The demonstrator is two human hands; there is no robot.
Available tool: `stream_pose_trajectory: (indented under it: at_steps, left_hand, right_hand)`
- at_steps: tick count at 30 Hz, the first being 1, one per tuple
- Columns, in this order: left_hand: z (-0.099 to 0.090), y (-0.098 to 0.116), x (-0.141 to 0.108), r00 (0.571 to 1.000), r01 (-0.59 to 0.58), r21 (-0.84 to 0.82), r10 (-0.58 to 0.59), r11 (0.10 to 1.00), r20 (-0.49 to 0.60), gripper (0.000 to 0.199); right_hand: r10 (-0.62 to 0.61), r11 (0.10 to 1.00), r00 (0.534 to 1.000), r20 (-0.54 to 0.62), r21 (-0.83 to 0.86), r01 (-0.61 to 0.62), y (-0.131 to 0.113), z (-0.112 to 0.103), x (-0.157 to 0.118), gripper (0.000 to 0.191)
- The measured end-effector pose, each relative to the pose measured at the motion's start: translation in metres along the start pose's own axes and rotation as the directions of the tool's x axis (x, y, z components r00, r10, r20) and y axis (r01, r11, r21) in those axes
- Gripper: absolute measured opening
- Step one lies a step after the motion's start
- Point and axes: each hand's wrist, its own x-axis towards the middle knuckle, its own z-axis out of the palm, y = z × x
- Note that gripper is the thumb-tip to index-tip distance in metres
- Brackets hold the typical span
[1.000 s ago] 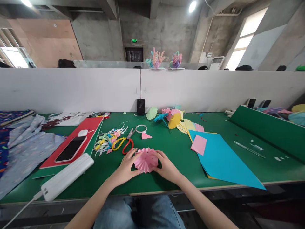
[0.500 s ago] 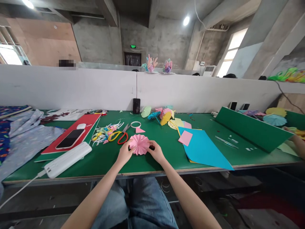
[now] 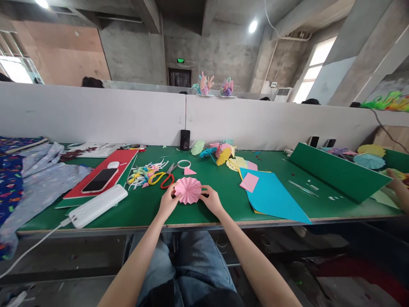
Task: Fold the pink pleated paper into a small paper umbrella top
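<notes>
A pink pleated paper disc (image 3: 188,190) with a scalloped edge is spread out between my hands, near the front edge of the green table. My left hand (image 3: 168,200) pinches its left edge. On the opposite edge, my right hand (image 3: 211,199) grips it with thumb and fingers. Just beyond the disc lies a small pink paper scrap (image 3: 189,171). Scissors with one yellow and one red handle (image 3: 166,181) rest open beside my left hand. Behind the scrap sits a roll of tape (image 3: 184,164).
Colourful paper strips (image 3: 145,175) lie left, near a phone (image 3: 100,180) on red card and a white power bank (image 3: 98,207). Paper umbrellas (image 3: 223,156) stand at the back. Blue paper (image 3: 277,197) and a pink sheet (image 3: 249,182) lie right, before a green board (image 3: 338,172). Another person's hand (image 3: 398,185) is far right.
The view has shifted slightly, so the table appears a little higher and to the right. Both hands keep hold of the pink pleated disc, with little visible movement.
</notes>
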Motion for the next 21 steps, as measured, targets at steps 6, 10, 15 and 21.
stream_pose_trajectory:
  at_steps: [6, 10, 15, 21]
  left_hand:
    - [0.000, -0.001, -0.001, 1.000, -0.022, -0.015, 0.022, 1.000, 0.011, 0.034]
    - [0.000, 0.000, -0.002, 0.999, -0.031, -0.026, 0.032, 0.999, 0.024, 0.034]
    - [0.000, -0.001, -0.001, 0.999, -0.022, -0.034, 0.022, 0.999, 0.024, 0.034]
    - [0.001, -0.004, 0.001, 1.000, -0.008, -0.026, 0.008, 1.000, 0.008, 0.033]
  right_hand:
    - [-0.015, 0.998, 1.000, -0.015, -0.062, 0.014, 0.000, 0.002, -0.003, 0.029]
    - [-0.049, 0.992, 0.999, -0.016, -0.115, 0.047, -0.003, 0.002, -0.004, 0.028]
    - [-0.102, 0.982, 0.994, 0.024, -0.160, 0.105, -0.012, 0.002, -0.009, 0.029]
    - [-0.113, 0.974, 0.991, 0.070, -0.190, 0.125, -0.015, 0.001, -0.013, 0.028]
